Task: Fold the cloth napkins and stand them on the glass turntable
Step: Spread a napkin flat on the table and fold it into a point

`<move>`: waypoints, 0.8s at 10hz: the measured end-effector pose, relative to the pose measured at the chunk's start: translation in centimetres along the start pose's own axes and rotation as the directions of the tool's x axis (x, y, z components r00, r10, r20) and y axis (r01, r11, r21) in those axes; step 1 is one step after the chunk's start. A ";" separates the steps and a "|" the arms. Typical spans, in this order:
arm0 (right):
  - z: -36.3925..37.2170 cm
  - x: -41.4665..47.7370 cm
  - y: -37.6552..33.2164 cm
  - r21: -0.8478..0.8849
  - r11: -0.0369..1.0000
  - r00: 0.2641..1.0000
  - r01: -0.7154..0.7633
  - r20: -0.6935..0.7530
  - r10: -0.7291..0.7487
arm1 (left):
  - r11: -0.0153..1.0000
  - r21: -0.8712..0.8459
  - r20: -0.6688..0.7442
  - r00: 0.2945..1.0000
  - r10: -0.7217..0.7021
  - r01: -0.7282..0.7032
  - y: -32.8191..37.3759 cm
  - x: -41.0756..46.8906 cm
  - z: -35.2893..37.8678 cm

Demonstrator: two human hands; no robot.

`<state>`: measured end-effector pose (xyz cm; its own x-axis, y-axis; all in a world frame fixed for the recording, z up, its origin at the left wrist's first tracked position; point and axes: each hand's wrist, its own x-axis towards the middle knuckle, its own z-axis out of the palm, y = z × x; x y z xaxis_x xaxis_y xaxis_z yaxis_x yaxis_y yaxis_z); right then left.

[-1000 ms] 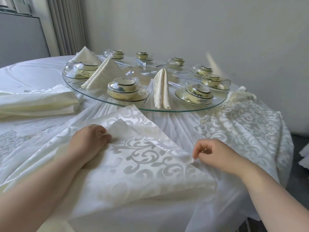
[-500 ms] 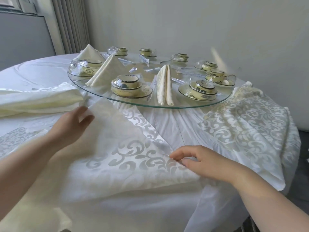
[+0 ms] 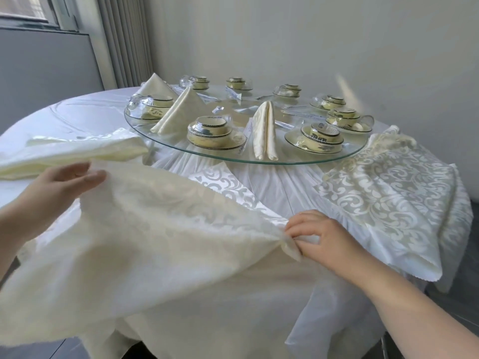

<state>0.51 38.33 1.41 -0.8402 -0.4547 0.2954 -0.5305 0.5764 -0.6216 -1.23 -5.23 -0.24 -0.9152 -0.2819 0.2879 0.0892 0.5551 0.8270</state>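
Left hand (image 3: 62,183) and right hand (image 3: 321,238) both pinch the napkin (image 3: 168,229).

- Soft daylight from the window (image 3: 28,9) beyond my left fingers (image 3: 90,177); shadows faint.
- The cloth (image 3: 155,242) below my left fingers is motion-blurred.
- Lines bend toward the frame edges.

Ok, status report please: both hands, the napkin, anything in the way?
Left hand grips napkin at left edge, raised. Right hand pinches its right corner. Napkin unfolded, draped over table edge. Wrapped bowl sets crowd near rim of glass turntable.
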 end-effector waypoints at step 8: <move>0.8 3.2 -4.2 0.279 0.932 0.959 -0.230 0.226 0.169 | 0.991 0.107 0.003 0.997 -0.075 0.074 3.7 -6.0 0.0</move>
<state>0.13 33.93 4.40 -0.8705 -0.4920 0.0146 -0.2698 0.4521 -0.8502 4.56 -1.54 1.12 -0.9206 -0.3202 0.2234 -0.0216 0.6130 0.7898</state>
